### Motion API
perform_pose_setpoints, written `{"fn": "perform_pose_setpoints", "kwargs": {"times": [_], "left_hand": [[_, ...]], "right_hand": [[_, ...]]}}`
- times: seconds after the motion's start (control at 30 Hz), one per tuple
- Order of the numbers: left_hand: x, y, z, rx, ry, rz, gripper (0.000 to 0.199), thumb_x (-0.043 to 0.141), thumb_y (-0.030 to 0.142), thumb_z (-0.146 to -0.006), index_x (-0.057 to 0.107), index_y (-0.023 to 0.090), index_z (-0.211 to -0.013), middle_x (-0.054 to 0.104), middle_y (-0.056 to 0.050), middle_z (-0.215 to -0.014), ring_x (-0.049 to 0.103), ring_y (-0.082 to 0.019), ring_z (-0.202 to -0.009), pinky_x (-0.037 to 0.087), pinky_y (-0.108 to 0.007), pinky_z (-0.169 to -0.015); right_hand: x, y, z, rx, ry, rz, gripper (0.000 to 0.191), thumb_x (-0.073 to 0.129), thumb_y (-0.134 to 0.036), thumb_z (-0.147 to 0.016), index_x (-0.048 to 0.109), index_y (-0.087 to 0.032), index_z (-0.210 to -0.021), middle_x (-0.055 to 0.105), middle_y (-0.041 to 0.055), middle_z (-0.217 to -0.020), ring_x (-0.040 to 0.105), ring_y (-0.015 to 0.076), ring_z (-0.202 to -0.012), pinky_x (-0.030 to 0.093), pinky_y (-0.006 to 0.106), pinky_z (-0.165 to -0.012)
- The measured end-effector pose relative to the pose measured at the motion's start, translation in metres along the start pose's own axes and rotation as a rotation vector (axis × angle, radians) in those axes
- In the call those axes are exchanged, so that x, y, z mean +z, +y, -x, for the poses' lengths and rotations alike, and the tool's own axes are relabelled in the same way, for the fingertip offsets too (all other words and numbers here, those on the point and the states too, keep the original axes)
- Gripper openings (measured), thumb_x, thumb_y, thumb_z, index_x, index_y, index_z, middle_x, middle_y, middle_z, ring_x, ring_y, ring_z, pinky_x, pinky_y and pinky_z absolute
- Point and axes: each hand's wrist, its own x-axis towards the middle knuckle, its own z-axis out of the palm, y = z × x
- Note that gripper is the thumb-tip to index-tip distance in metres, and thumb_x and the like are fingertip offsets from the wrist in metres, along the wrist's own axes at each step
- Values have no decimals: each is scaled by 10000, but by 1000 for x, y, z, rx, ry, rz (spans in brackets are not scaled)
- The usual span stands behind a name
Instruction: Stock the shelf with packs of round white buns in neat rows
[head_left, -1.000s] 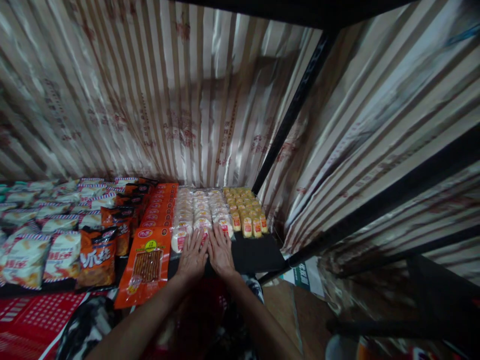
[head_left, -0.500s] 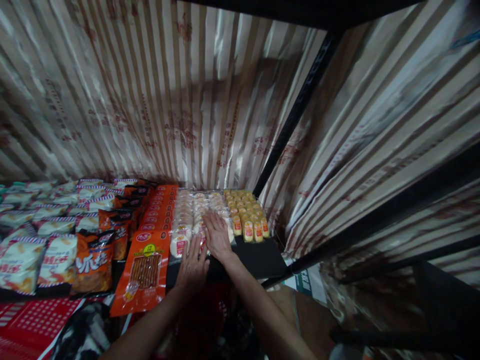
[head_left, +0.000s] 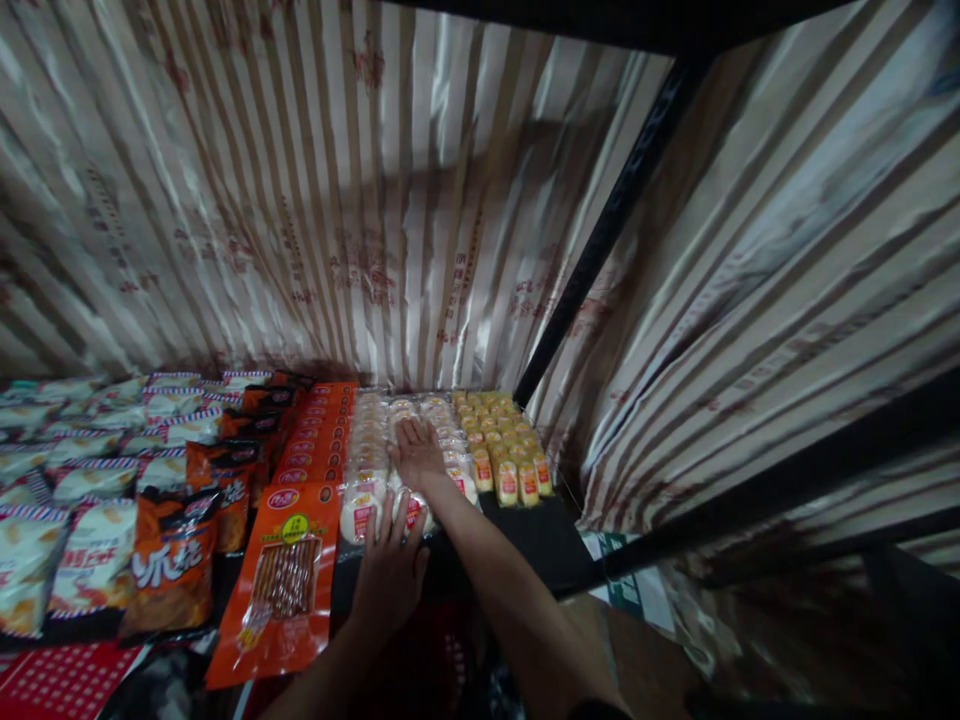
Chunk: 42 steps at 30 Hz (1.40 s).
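Note:
Both my hands lie over rows of round white cakes in clear wrappers with red labels (head_left: 363,515). My right hand (head_left: 418,455) reaches farther back, flat on top of the middle row, fingers stretched out. Nearer the shelf's front edge, my left hand (head_left: 391,565) has its fingers spread against the front packs. Neither hand grips anything that I can see. Small yellow packs (head_left: 517,470) stand in rows to the right. On the left, an orange pack of brown sticks (head_left: 281,580) leans out over the front edge, with matching orange packs (head_left: 315,430) lined up behind it.
Orange and black snack bags (head_left: 172,570) and white snack bags (head_left: 94,560) fill the left of the black shelf (head_left: 517,545). A dark post (head_left: 600,260) rises at the back right corner. Striped plastic sheeting (head_left: 420,200) hangs behind.
My right hand has slid slightly back and left along the middle row. My left hand has moved slightly lower in view. The view has shifted, so the goods appear lower.

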Motion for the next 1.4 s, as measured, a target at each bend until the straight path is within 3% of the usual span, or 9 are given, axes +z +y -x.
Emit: {"fn": "perform_pose_setpoints", "kwargs": {"times": [0.17,0.3,0.43,0.63,0.83,1.0,1.17,1.4], "left_hand": [[2,-1,1,29,24,-11,497,414,249,-875,366,248,-1370,389,-78,-1425,314,-287,-1323,201,-539,-1082],[5,-1,2,26,63,-38,504,429,246,-865,374,246,-1366,369,-77,-1438,293,-298,-1331,225,-521,-1073],[5,1,0,5,89,-44,507,441,317,-866,377,248,-1364,381,-76,-1429,297,-302,-1324,238,-516,-1066],[5,1,-1,6,105,-46,492,452,368,-860,418,254,-1338,439,-67,-1387,328,-290,-1304,253,-498,-1060],[11,1,1,-6,121,-34,488,455,383,-862,432,244,-1330,457,-75,-1371,332,-297,-1299,259,-489,-1052],[18,1,4,2,108,-30,454,451,361,-866,464,233,-1301,473,-80,-1356,329,-304,-1302,266,-515,-1041],[18,0,4,17,92,-13,418,443,332,-865,498,239,-1269,493,-73,-1340,340,-305,-1299,257,-522,-1053],[16,-3,5,54,83,-49,503,457,257,-846,411,221,-1345,435,-83,-1392,316,-311,-1316,268,-520,-1054]], "right_hand": [[2,1,0,-1,31,-3,588,160,-431,-936,261,-117,-1423,246,92,-1491,133,208,-1394,0,425,-1117],[-3,-1,-16,0,82,-8,581,177,-432,-934,264,-129,-1423,214,87,-1501,108,217,-1398,13,429,-1115],[-3,1,-32,6,48,-9,585,186,-424,-933,261,-111,-1421,217,101,-1498,101,215,-1400,39,429,-1113],[0,3,-36,20,40,-15,583,189,-419,-935,268,-103,-1419,240,106,-1491,138,223,-1393,73,425,-1111],[-8,-17,-52,-53,109,-45,575,195,-444,-938,237,-151,-1431,168,77,-1514,94,210,-1401,70,425,-1114],[6,-31,-69,-121,67,-71,566,221,-437,-936,276,-140,-1414,253,78,-1493,145,202,-1391,65,425,-1120],[17,-32,-67,-133,93,-72,561,186,-433,-942,308,-131,-1399,311,75,-1470,191,183,-1379,62,403,-1127],[-2,-23,-59,-105,78,-80,574,170,-465,-941,260,-167,-1423,206,51,-1508,109,182,-1399,57,399,-1126]]}}
